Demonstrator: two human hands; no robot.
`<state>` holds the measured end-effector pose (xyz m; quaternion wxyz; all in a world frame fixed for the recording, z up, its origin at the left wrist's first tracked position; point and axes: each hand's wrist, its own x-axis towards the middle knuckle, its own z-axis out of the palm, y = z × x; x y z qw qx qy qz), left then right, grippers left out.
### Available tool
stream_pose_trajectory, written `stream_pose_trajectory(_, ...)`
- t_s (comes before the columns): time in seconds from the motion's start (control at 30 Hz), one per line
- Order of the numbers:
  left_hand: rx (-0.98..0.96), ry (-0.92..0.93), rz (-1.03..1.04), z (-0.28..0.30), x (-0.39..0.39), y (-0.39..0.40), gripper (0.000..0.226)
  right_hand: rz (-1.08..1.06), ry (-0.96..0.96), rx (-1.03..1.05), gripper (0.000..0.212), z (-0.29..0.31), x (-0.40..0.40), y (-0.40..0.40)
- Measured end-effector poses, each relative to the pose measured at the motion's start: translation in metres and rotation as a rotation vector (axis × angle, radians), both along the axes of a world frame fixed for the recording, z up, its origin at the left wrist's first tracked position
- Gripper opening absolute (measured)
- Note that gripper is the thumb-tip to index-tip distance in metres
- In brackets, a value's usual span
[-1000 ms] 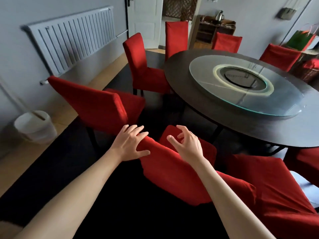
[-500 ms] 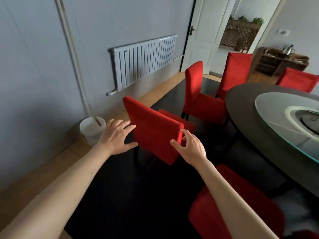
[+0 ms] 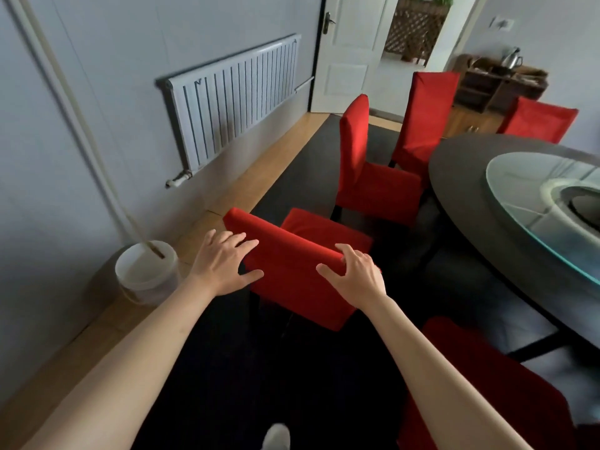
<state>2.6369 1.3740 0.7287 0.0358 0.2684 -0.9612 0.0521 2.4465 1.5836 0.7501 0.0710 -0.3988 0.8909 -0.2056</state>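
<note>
In the head view, the red chair (image 3: 292, 280) is standing on the black carpet (image 3: 292, 384), just in front of the person and near the left rim of the round dark table (image 3: 470, 196). Its backrest is turning its rear face toward the camera, and the seat is pointing away, up and to the right toward the table. The long top edge of the backrest is running from upper left to lower right in the picture. The left hand (image 3: 224, 264) is lying on the left end of that edge, fingers spread and nearly straight, thumb resting against the rear face. The right hand (image 3: 354, 274) is grasping the right end, fingers curling over the top and thumb pressing on the rear face. A glass turntable (image 3: 535, 190) is lying on the table, and more red chairs (image 3: 363, 164) are standing around it. Wooden floor (image 3: 227, 190) is showing between the carpet and the grey wall, where a radiator (image 3: 233, 108) is hanging and a white bucket (image 3: 146, 271) is sitting. A white door (image 3: 350, 50) is standing open at the far end. The chair's legs are getting lost in shadow, the table is being cut off at the right, and the fingertips of the right hand are hiding behind the backrest.
</note>
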Motion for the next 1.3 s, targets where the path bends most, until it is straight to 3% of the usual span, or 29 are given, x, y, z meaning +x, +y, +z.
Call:
stream_pose_trajectory(0.13,0.028,-0.044,-0.067,-0.018,-0.051,-0.045,0.080,-0.016,-0.013,0.061,0.077,-0.031,-0.038,-0.044)
stream_pose_trajectory(0.3,0.026,-0.314,-0.205,-0.053,-0.100,-0.087,0.087,0.014,-0.016,0.216,0.086,-0.079,-0.074,-0.080)
stream_pose_trajectory(0.57,0.204,-0.331,-0.291,-0.088,-0.136,-0.123,0.091,-0.025,-0.024,0.462,0.107,-0.114,-0.089,-0.097)
stream_pose_trajectory(0.73,0.222,-0.273,-0.407,-0.094,-0.141,-0.141,0.101,-0.159,0.046,0.460,0.118,-0.116,-0.070,-0.098)
stream_pose_trajectory(1.1,0.202,-0.259,-0.707,-0.096,-0.122,-0.172,0.100,-0.469,0.028,0.431,0.106,-0.112,0.023,-0.112)
stream_pose_trajectory(1.3,0.141,-0.264,-0.893,-0.095,-0.120,-0.193,0.098,-0.711,0.145,0.393,0.100,-0.122,0.086,-0.131)
